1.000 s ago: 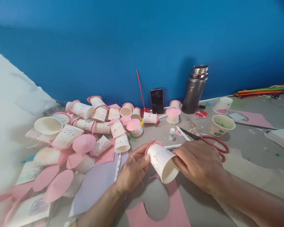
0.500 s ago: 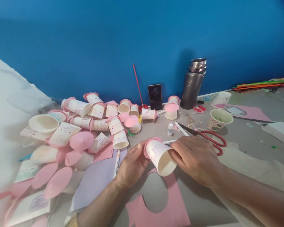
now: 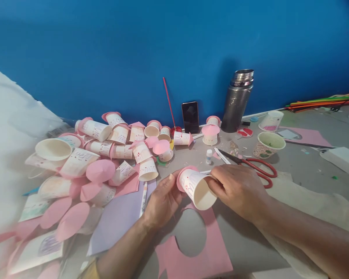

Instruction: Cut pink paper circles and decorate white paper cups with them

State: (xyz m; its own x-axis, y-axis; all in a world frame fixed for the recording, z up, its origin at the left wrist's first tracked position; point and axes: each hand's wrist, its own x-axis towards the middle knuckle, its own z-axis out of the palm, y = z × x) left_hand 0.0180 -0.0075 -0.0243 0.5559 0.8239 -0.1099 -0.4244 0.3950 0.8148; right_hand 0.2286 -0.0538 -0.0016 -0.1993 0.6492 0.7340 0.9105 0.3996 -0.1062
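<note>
I hold a white paper cup (image 3: 197,187) with a pink paper cap on its bottom, tilted with its mouth toward me. My left hand (image 3: 162,201) presses the pink cap end with closed fingers. My right hand (image 3: 239,191) grips the cup's side near the rim. Under the cup lies a pink paper sheet (image 3: 218,255) with a round hole cut out. A white marker (image 3: 143,199) rests on a lilac sheet (image 3: 116,224) beside my left hand.
A heap of several pink-capped cups (image 3: 104,155) fills the left. Red-handled scissors (image 3: 257,167), a small glue bottle (image 3: 209,156), a patterned cup (image 3: 267,144), a steel flask (image 3: 237,100) and a phone (image 3: 190,117) stand behind, against the blue wall.
Both hands have turned the cup a little, so its mouth faces me more. The view has shifted slightly upward and left.
</note>
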